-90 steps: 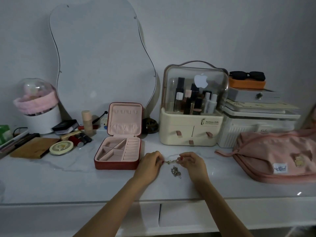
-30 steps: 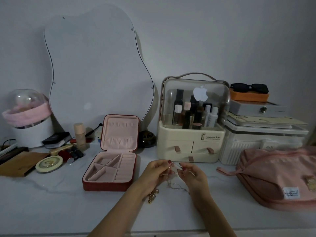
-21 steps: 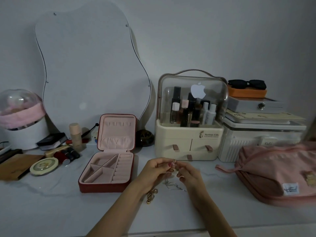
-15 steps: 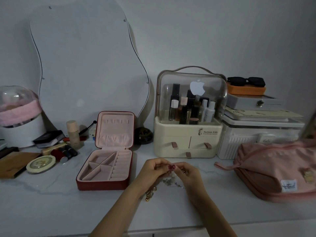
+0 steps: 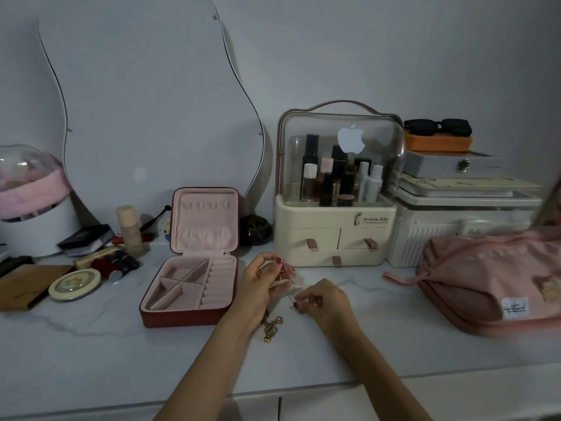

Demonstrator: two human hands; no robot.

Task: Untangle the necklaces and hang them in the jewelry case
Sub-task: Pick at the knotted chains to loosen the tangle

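Pinching a thin chain [image 5: 287, 279] between them, both hands work just in front of the cream cosmetics organizer [image 5: 335, 238] on the pale marble counter [image 5: 91, 354]. The left hand [image 5: 261, 284] is raised, its thumb and forefinger closed on the upper end of the chain, while the right hand [image 5: 323, 299] sits lower and nearer the front edge, its fingers nipping the lower end; the strand runs slanted between the two. A bunched gold necklace [image 5: 271, 326] lies on the counter below the left wrist, whether it joins the held chain I cannot tell. The red jewelry case [image 5: 194, 281] stands open just left of the left hand, lid upright, its pink compartments and the lid's row of hooks bare. A pink pouch [image 5: 491, 281] crowds the right side, well apart from the right hand. Small cosmetics [image 5: 115, 264] and a round tin [image 5: 75, 284] cluster left of the case. Bare counter runs along the front edge on either side of the forearms, wider on the left.
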